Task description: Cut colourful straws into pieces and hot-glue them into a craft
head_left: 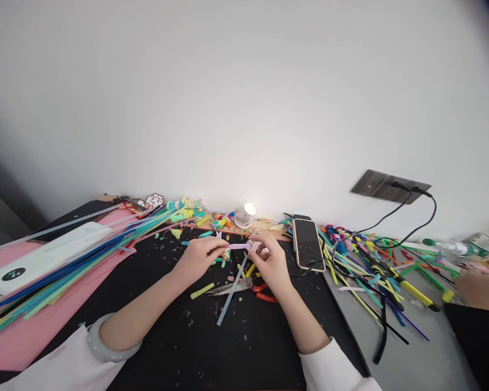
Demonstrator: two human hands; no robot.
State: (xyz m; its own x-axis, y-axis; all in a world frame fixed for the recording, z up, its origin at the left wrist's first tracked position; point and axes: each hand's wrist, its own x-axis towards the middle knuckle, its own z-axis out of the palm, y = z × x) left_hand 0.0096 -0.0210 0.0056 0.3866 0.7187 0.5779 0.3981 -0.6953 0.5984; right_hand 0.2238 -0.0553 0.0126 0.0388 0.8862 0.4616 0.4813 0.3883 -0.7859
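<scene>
Pink sheets (44, 331) lie at my far left, under a bundle of coloured strips (85, 260). Next comes the left hand (199, 255) over the black mat (195, 353), thumb and fingertips pinched on one end of a lilac strip (238, 246), which runs nearly level between the hands. Below it, a pale-blue strip (230, 293) crosses the scissors (246, 284); I can't tell whether it is held too. The right hand (272, 263) has its fingers closed on the lilac strip's other end. From here, I'd pinch lightly, steady with the left, make small turns with the right, and avoid dragging the pale-blue strip. A phone (308, 243) lies beyond.
</scene>
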